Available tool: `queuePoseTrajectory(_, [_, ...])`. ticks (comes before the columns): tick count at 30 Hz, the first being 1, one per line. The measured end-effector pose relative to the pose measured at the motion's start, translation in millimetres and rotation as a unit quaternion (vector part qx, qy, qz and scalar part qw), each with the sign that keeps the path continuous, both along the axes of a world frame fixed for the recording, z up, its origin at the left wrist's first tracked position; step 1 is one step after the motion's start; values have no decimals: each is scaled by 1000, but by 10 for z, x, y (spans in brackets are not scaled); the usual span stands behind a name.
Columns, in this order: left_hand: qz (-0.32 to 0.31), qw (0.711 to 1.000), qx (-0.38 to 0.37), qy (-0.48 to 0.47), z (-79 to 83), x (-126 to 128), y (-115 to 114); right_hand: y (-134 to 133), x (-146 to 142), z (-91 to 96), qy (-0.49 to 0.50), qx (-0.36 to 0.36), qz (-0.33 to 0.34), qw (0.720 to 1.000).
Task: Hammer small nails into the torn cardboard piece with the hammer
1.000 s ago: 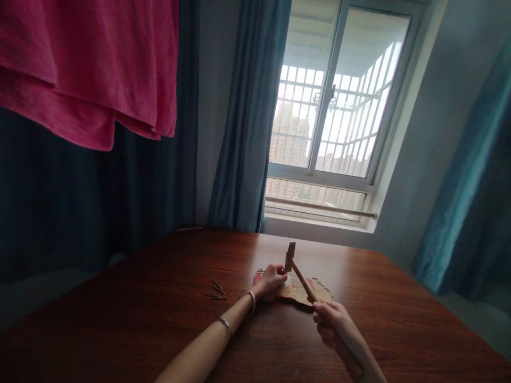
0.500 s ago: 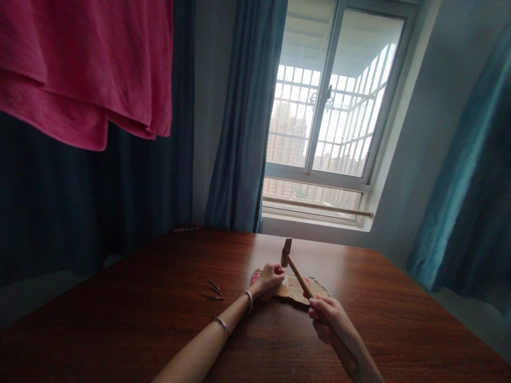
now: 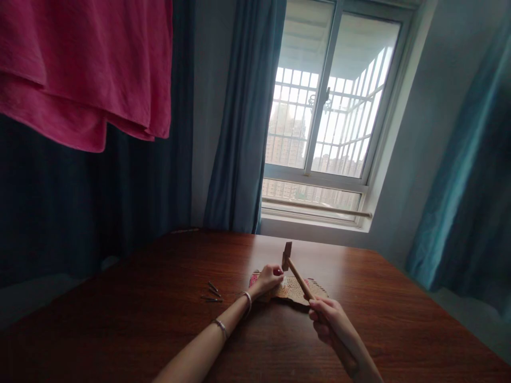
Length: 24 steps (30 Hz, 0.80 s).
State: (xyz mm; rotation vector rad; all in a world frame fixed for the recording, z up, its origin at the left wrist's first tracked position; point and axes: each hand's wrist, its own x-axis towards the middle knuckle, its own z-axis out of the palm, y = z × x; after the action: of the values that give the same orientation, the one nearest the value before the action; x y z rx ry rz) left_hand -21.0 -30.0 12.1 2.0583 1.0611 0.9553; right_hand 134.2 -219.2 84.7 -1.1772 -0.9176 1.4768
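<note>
My right hand is closed round the wooden handle of a small hammer, whose metal head is raised just above my left hand. My left hand rests on a flat perforated wooden piece with a pink part at its left end. Its fingertips are pinched together under the hammer head; what they pinch is too small to make out. Both bracelets on my left wrist show.
A few thin dark nails lie on the brown wooden table left of my left hand. Beyond the table are a window, blue curtains and a hanging pink cloth.
The hammer head rose slightly and came back down a little over my left hand. The view shifted slightly; my left hand stayed on the wooden piece.
</note>
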Motion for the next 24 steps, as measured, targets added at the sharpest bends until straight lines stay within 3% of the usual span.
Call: queuePoseTrajectory(24, [10, 1000, 4, 7, -50, -2, 38, -2, 45, -17, 2, -4, -9, 1000])
